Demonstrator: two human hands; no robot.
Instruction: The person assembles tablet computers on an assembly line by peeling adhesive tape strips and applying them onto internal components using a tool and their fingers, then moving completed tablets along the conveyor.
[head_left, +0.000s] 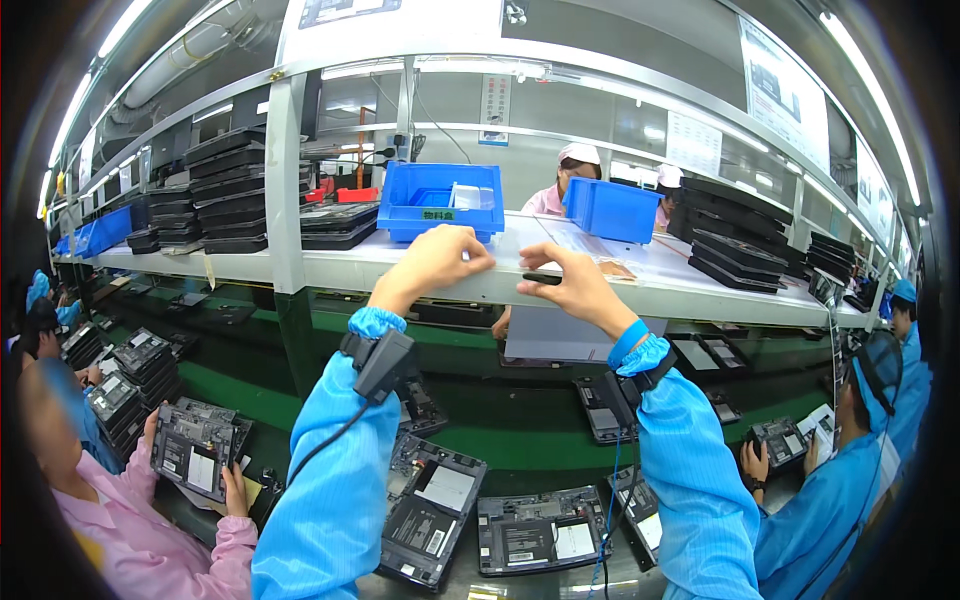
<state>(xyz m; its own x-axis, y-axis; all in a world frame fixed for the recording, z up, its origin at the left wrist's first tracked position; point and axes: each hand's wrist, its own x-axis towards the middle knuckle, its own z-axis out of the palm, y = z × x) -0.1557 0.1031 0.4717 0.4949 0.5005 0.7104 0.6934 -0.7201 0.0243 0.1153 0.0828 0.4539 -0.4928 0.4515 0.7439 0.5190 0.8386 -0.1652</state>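
Note:
Both my arms, in blue sleeves, reach up to the white shelf's front edge. My left hand [432, 262] is closed, fingers curled toward the thumb, just below a blue bin [440, 200]; whatever it may hold is too small to make out. Between the fingers of my right hand [582, 285] is a small black strip [541, 278], held near the shelf edge. Below my arms, opened laptop bases [430, 510] with exposed boards and batteries lie on the bench, one more laptop base [545, 530] sitting between my forearms.
A second blue bin [612, 208] stands on the shelf [350, 262]. Stacks of black laptop parts [232, 190] fill its left, with another stack [738, 262] at right. A green conveyor [500, 445] runs beneath. Co-workers flank me: a pink sleeve [130, 530] left, a blue sleeve [820, 530] right.

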